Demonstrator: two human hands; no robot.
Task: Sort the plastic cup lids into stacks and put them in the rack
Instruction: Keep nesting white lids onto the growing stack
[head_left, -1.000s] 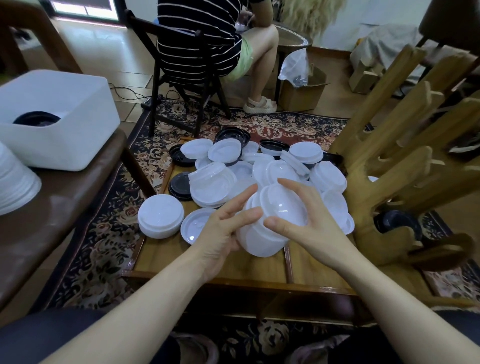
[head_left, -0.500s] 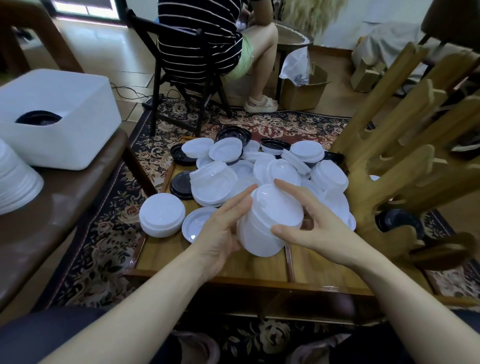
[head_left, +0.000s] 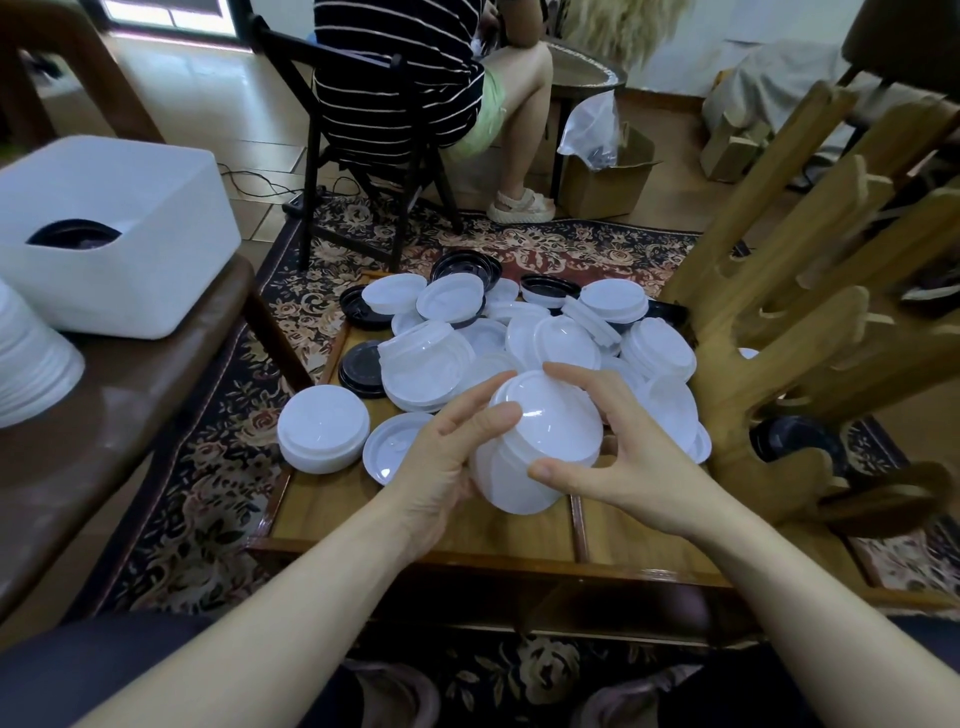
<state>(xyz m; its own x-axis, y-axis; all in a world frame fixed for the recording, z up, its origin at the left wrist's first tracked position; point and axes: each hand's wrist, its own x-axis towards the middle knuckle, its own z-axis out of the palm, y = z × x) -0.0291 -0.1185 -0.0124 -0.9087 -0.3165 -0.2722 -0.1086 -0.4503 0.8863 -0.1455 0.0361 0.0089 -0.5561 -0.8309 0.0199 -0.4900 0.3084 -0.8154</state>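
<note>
- We hold a stack (head_left: 537, 447) of white lids between both hands, tilted, its top face turned up and away from us, just above the near part of the table (head_left: 426, 535).
- Our left hand (head_left: 441, 457) cups the stack's left side, thumb curled onto the upper rim and fingers under the lower part, so it grips the stack.
- Our right hand (head_left: 631, 454) grips it from the right: thumb laid across the near face, fingers arched over the far rim.
- Behind the stack lies a pile (head_left: 524, 338) of loose white lids, with a few black lids (head_left: 361, 368) showing at its left and far edges.
- A short white stack (head_left: 323, 428) sits apart at the table's left edge, and a single white lid (head_left: 395, 452) lies flat just beside it, near our left hand.
- The wooden rack (head_left: 810, 312) stands on the right of the table, its slats slanting up and to the right; one black lid (head_left: 795, 441) sits in a low slot.
- A white bin (head_left: 119, 228) rests on a brown seat (head_left: 124, 395) to the left, with something dark inside.
- Another person (head_left: 415, 78) in a striped top sits on a dark chair (head_left: 363, 171) beyond the table, on a patterned rug (head_left: 208, 441).
</note>
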